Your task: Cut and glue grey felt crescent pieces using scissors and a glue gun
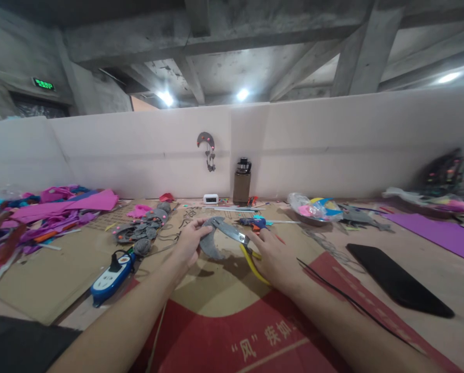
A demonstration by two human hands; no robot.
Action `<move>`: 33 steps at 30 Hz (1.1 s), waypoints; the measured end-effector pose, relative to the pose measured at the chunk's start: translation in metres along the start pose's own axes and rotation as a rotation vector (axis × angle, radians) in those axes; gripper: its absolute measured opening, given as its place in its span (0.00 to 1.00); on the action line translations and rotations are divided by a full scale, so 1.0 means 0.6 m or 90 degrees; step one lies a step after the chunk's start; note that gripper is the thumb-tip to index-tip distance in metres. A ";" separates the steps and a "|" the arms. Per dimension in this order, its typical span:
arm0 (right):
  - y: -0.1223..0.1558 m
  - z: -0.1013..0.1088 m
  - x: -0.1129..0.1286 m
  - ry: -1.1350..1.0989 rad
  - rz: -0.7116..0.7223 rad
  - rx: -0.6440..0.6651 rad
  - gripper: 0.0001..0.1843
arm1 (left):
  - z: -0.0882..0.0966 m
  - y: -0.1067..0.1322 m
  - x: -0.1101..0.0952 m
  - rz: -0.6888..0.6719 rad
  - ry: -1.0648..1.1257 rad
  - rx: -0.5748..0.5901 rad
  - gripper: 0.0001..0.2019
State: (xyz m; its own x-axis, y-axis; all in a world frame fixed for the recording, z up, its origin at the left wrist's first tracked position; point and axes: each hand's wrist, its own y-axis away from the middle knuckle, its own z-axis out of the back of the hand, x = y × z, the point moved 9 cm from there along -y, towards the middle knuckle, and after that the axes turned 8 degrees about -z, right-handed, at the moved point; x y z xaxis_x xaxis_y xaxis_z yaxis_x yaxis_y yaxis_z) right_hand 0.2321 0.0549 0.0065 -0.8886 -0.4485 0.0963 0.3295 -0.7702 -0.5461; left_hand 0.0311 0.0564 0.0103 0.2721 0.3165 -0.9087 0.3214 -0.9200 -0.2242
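Observation:
Between the fingers of my left hand (190, 241) is a grey felt crescent (211, 245), held above the cardboard. My right hand (276, 257) grips yellow-handled scissors (251, 257), their blades pointing left along the upper edge of the felt. Whether the blades are parted around the felt is hard to make out. Just behind the scissors lies a blue glue gun (255, 223). Grey felt pieces and yarn (140, 230) with small pink dots lie to the left of my left hand. A finished-looking grey crescent hanging (206, 140) is fixed to the white partition ahead.
A blue-and-white power strip (111, 280) with a black plug sits at left. A black phone (398, 277) and thin cable lie at right. Purple felt scraps (64, 207), a dark bottle (241, 184), a small white clock (210, 199) and a bowl of packets (317, 210) stand farther back.

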 end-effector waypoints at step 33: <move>-0.004 -0.018 -0.008 -0.262 -0.033 0.046 0.24 | 0.005 -0.002 0.010 0.029 0.024 0.014 0.11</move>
State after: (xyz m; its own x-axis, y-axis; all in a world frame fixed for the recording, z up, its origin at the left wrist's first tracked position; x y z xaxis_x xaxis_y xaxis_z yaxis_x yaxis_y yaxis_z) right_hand 0.2320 0.0639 -0.0018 -0.7078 -0.5405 0.4548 0.3217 -0.8199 -0.4736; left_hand 0.0297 0.0589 0.0045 0.3198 0.2828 -0.9043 0.2882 -0.9382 -0.1915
